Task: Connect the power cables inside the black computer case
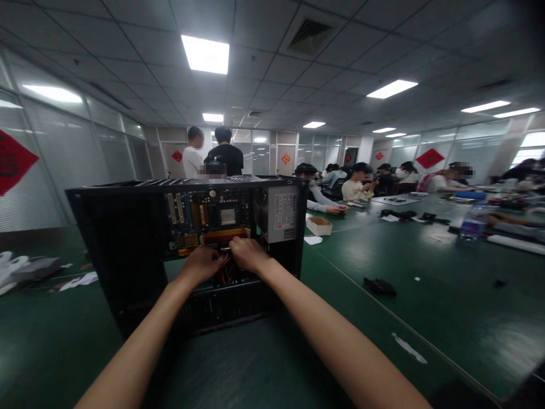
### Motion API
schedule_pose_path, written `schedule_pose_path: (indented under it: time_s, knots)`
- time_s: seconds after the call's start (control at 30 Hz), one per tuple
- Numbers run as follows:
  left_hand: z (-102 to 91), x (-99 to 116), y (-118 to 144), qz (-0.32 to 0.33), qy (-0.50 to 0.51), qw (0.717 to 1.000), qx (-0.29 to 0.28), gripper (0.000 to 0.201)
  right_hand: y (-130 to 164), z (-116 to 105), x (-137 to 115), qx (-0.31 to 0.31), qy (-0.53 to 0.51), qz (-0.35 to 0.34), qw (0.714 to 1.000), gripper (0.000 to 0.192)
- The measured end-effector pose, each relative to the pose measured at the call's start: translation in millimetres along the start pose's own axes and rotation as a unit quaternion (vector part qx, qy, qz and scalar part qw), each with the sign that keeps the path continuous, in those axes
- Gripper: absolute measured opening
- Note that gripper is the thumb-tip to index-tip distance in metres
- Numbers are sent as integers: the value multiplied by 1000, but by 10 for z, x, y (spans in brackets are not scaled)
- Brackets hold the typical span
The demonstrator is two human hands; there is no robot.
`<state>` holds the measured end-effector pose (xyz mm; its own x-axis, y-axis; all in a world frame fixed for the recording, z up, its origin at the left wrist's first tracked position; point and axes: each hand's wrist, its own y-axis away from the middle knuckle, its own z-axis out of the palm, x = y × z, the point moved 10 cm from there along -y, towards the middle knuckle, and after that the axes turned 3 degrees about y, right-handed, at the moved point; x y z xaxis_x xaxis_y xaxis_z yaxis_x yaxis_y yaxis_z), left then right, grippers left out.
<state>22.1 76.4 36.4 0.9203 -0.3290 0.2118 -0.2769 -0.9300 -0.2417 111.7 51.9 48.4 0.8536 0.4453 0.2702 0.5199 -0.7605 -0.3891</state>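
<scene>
Two hands, one computer case

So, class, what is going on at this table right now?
A person has both hands inside an open black computer case standing on a green table. The left hand and right hand meet at a bundle of red and black wires just below the circuit board; whether either grips the wires is unclear. A silver power supply sits to the right. Other people sit further along the table.
</scene>
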Motion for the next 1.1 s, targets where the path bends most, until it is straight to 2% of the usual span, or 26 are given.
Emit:
schedule_pose_path:
  time_s: [0.17, 0.53, 0.7, 0.83, 0.93, 1.1]
  knots:
    - [-13, -49, -21, -21, -17, 1000, -3, 37, -17, -10, -31, 10, 15, -22, 1000, 25]
    - [1, -49, 10, -21, 2, 1000, -2, 35, -26, 49, 47, -27, 0, 35, 999, 25]
    - [2, -51, 28, -11, 4, 1000, 4, 36, -18, 65, 20, -26, 2, 35, 999, 24]
    - [-68, -100, 30, -22, 20, 999, 45, 30, -19, 55, 6, -28, 6, 32, 999, 23]
    - [-134, -82, 33, -3, 36, 996, 79, 38, -16, 29, 2, -26, 4, 32, 999, 23]
    - [-112, -36, 34, 13, 20, 998, 59, 35, -13, 10, 5, -28, 12, 32, 999, 25]
